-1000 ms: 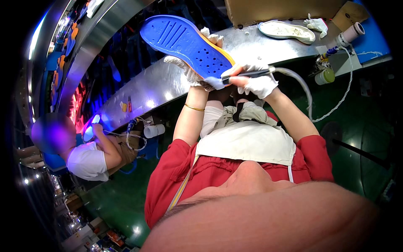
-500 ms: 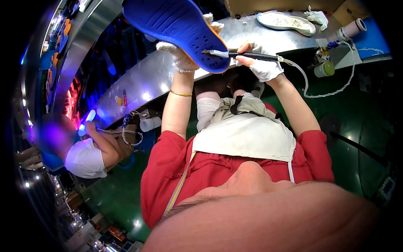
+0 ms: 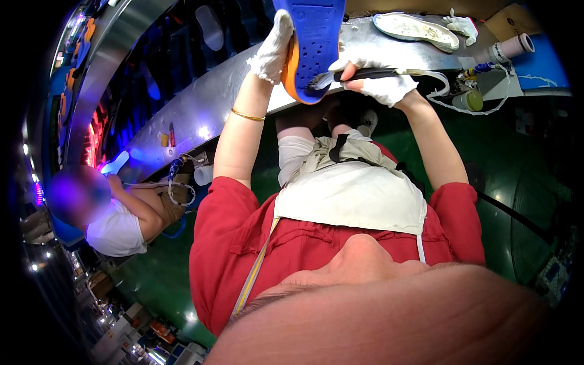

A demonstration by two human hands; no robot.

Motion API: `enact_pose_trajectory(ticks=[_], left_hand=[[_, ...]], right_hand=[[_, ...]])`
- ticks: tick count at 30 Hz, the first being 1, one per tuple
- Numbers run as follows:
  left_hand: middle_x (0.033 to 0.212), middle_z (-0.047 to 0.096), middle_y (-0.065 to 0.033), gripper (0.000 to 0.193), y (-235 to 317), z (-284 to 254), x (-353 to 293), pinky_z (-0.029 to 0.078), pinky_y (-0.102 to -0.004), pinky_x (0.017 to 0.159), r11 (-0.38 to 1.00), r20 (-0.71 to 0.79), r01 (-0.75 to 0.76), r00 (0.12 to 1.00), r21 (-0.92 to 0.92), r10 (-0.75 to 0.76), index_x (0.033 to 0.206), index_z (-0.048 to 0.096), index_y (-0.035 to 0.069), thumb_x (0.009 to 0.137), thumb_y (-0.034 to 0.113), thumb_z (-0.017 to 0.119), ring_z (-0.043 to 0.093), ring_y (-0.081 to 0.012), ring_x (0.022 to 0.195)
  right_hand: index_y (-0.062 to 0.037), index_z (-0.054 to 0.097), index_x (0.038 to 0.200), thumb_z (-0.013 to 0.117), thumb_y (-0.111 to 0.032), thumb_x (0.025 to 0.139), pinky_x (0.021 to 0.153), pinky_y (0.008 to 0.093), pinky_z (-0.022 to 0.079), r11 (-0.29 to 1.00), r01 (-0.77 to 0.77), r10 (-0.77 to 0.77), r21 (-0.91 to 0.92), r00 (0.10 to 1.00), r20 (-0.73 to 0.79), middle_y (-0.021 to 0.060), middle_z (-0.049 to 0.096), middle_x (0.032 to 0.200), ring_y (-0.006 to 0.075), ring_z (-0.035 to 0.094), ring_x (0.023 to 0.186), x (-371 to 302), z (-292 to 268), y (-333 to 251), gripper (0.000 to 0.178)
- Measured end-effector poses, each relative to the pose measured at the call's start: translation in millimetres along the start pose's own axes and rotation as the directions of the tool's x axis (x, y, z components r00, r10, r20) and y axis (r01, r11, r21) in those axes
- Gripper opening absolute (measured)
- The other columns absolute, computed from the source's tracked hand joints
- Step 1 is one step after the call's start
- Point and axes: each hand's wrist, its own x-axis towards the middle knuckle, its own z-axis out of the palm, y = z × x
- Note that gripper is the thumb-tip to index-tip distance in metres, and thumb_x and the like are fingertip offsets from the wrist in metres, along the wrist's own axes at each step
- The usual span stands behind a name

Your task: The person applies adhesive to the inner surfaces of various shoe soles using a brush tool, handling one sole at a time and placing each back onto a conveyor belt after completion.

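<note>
A blue shoe sole (image 3: 315, 45) with an orange side edge and small holes is held up above the metal bench ledge. My left hand (image 3: 275, 52), in a white glove with bare fingertips hidden behind, grips the sole along its left edge. In my right hand (image 3: 380, 85), also white-gloved with some fingers bare, is a black-handled brush (image 3: 371, 73) fed by a pale tube. The brush's bristles touch the sole's surface near its lower rounded end.
On the ledge (image 3: 219, 103) at the right lie a white shoe sole (image 3: 415, 31) and a white glove (image 3: 462, 27). Beyond them stand a cardboard box (image 3: 514, 23) and a white cylinder (image 3: 517, 46). At the left a co-worker (image 3: 118, 228) sits holding a lit sole (image 3: 115, 163).
The sole has turned more upright and shifted, showing its orange side. My left hand now grips its left edge from higher up. The brush has stayed near the lower end.
</note>
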Motion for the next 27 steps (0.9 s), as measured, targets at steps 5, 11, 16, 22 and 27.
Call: enact_pose_trajectory(ticks=[5, 11, 16, 22, 27], left_hand=[[0.105, 0.063, -0.0119, 0.063, 24.6, 15.2, 4.1, 0.054, -0.0306, 0.078, 0.981, 0.019, 0.117, 0.993, -0.153, -0.116, 0.119, 0.054, 0.005, 0.084, 0.057, 0.049, 0.064, -0.0189, 0.092], [0.103, 0.064, -0.0088, 0.055, 10.1, 5.0, 16.5, 0.055, -0.0277, 0.075, 0.983, -0.146, 0.169, 0.973, -0.071, -0.178, 0.120, 0.055, 0.007, 0.087, 0.050, 0.052, 0.064, -0.0168, 0.086], [0.102, 0.064, -0.0066, 0.049, 5.5, -7.6, 21.4, 0.052, -0.0256, 0.074, 0.960, -0.278, 0.280, 0.920, -0.023, -0.275, 0.118, 0.055, 0.006, 0.089, 0.046, 0.052, 0.063, -0.0148, 0.084], [0.101, 0.064, -0.0077, 0.053, 11.7, 2.8, 16.1, 0.054, -0.0276, 0.074, 0.973, -0.221, 0.228, 0.948, -0.035, -0.230, 0.118, 0.055, 0.005, 0.087, 0.048, 0.053, 0.063, -0.0162, 0.083], [0.100, 0.064, -0.0106, 0.055, 18.7, -11.1, 0.9, 0.056, -0.0311, 0.074, 0.944, -0.194, 0.130, 0.962, -0.303, -0.194, 0.115, 0.055, 0.004, 0.084, 0.049, 0.056, 0.065, -0.0194, 0.083]], right_hand=[[-0.0032, 0.062, 0.084, 0.067, -0.001, 0.070, 0.070, 0.0255, 0.048, 0.995, -0.033, 0.032, -0.097, 0.999, -0.008, 0.0028, 0.062, 0.079, 0.0112, 0.057, 0.075, 2.9, 3.6, 10.9, 0.015], [-0.0037, 0.062, 0.083, 0.068, -0.003, 0.070, 0.074, 0.0268, 0.046, 0.986, 0.116, -0.119, -0.118, 0.993, -0.025, 0.0045, 0.061, 0.080, 0.0149, 0.056, 0.078, 20.7, -6.5, 16.1, 0.014], [-0.0038, 0.061, 0.080, 0.066, -0.002, 0.071, 0.074, 0.0279, 0.045, 0.942, 0.082, -0.063, -0.327, 0.996, 0.069, 0.0049, 0.060, 0.079, 0.0157, 0.057, 0.079, 18.5, -17.1, 4.2, 0.011], [-0.0037, 0.061, 0.082, 0.064, 0.005, 0.071, 0.075, 0.0248, 0.047, 0.962, 0.136, -0.137, -0.238, 0.991, 0.011, 0.0045, 0.061, 0.081, 0.0142, 0.057, 0.080, 27.2, -26.6, 4.7, 0.014], [-0.0050, 0.059, 0.080, 0.070, -0.008, 0.070, 0.071, 0.0244, 0.047, 0.862, 0.260, -0.227, -0.435, 0.965, 0.129, 0.0031, 0.060, 0.080, 0.0134, 0.059, 0.076, 22.2, -40.6, 1.5, 0.014]])
